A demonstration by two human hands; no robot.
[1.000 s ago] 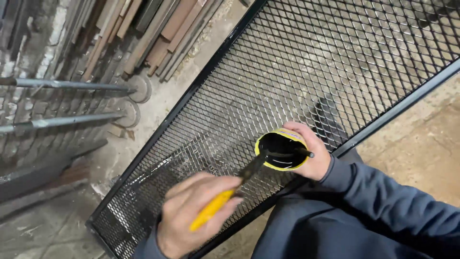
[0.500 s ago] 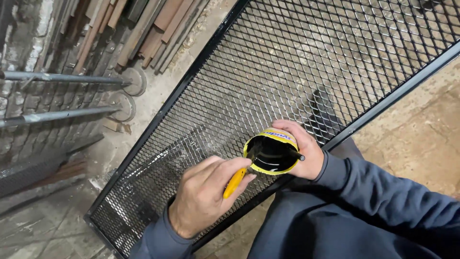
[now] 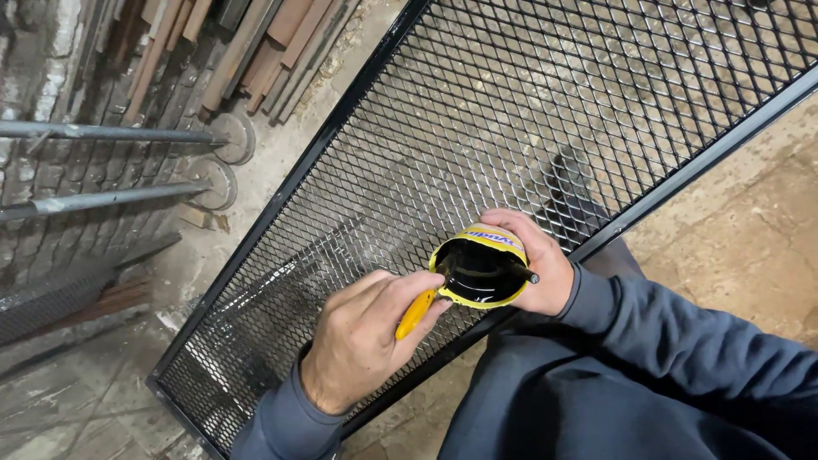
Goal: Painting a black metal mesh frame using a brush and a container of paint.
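Above black mesh (image 3: 511, 111), left-hand fingers (image 3: 400, 294) pinch brush (image 3: 415, 313) in can (image 3: 479, 271).

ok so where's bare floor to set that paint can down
Bare floor lies right of the mesh panel, beyond its frame edge, above the right hand holding the paint can. The left strip by the pipes and stacked boards is crowded.
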